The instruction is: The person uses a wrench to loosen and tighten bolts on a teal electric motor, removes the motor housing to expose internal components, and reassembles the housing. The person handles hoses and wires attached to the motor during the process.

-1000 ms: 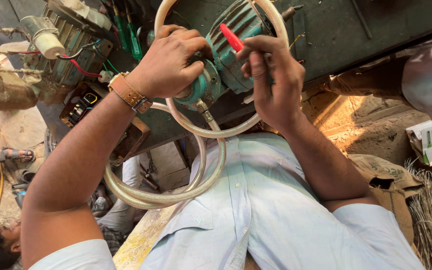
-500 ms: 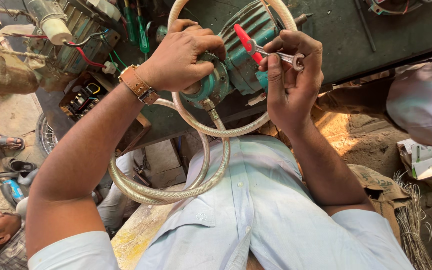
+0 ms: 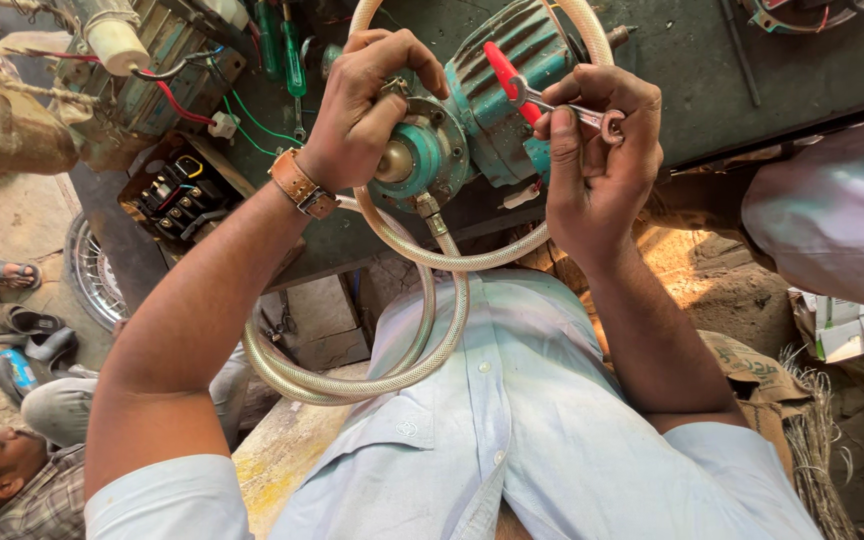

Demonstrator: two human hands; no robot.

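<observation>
A teal electric pump motor with a ribbed body lies on a dark green workbench. My left hand, with a brown leather strap at the wrist, grips the pump's round end with its brass centre. My right hand holds red-handled pliers against the motor's ribs. A clear braided hose runs from a brass fitting under the pump and loops in coils over my pale blue shirt.
Another motor with red and green wires sits at the bench's left, beside green-handled screwdrivers and a black switch box. A person sits low at the left. Another person's sleeve is at the right. Sandals lie on the ground.
Both hands and the pump sit slightly higher and to the right in view. My right hand has shifted the pliers a little along the motor body; my left hand stays on the pump end.
</observation>
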